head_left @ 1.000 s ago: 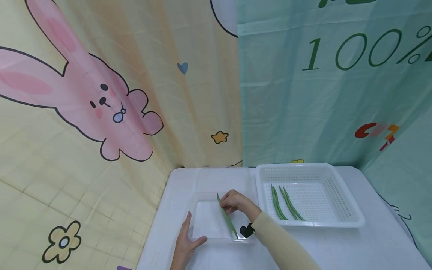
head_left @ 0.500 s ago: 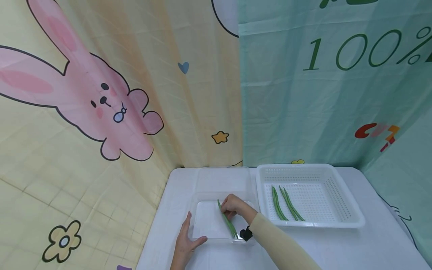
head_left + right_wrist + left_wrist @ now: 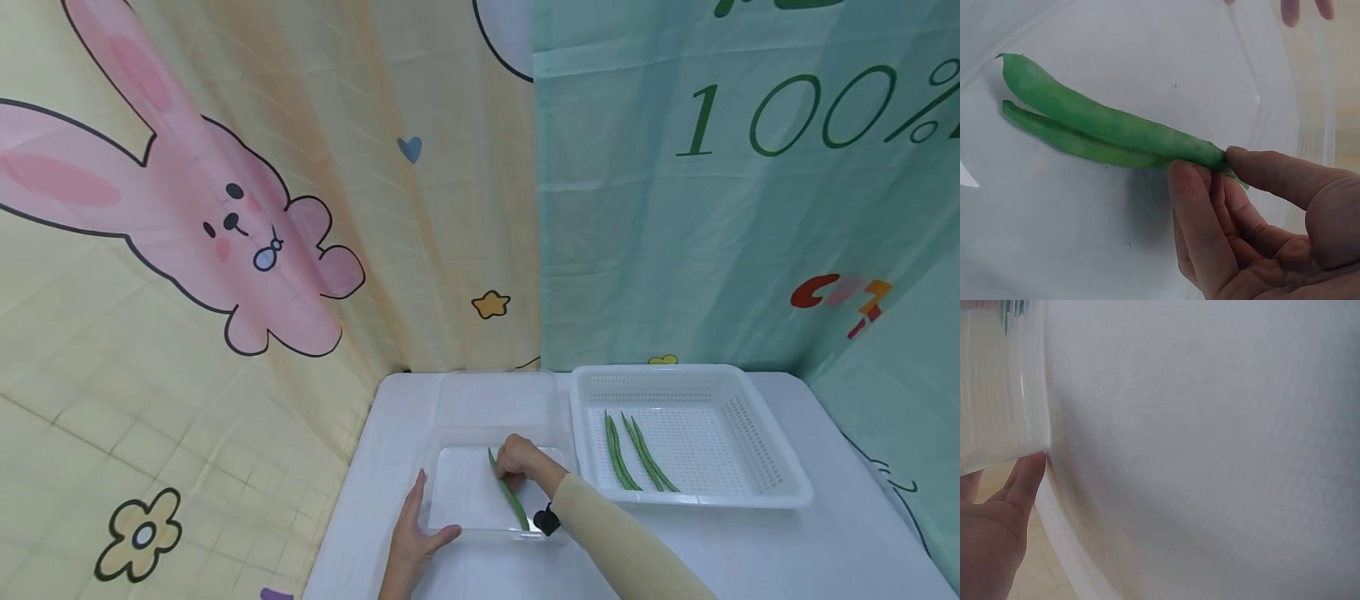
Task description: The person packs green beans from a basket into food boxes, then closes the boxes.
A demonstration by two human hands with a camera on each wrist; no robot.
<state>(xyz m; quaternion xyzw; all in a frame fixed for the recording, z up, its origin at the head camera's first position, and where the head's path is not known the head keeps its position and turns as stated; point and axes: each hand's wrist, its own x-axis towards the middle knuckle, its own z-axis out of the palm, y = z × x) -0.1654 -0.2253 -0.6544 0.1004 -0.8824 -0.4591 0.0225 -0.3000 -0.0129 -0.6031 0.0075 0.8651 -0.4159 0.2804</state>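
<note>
Two green beans (image 3: 1107, 128) lie side by side over the floor of a clear plastic box (image 3: 457, 500). My right hand (image 3: 522, 461) is inside this box and pinches one end of the beans between thumb and fingers, as the right wrist view shows. In the head view the beans (image 3: 512, 500) slant across the box, partly hidden by the hand. My left hand (image 3: 414, 533) rests against the box's left front corner, thumb and fingers spread straight. The left wrist view shows its fingertips touching the box wall (image 3: 1000, 394).
To the right stands a white perforated basket (image 3: 772, 450) with several green beans (image 3: 633, 454) at its left side. A clear lid or second clear tray (image 3: 495, 398) lies behind the box. A white cloth (image 3: 840, 533) covers the table, and printed curtains (image 3: 675, 250) hang behind.
My right hand has lowered into the box with the beans, then shifted slightly right. The left hand has stayed at the box corner.
</note>
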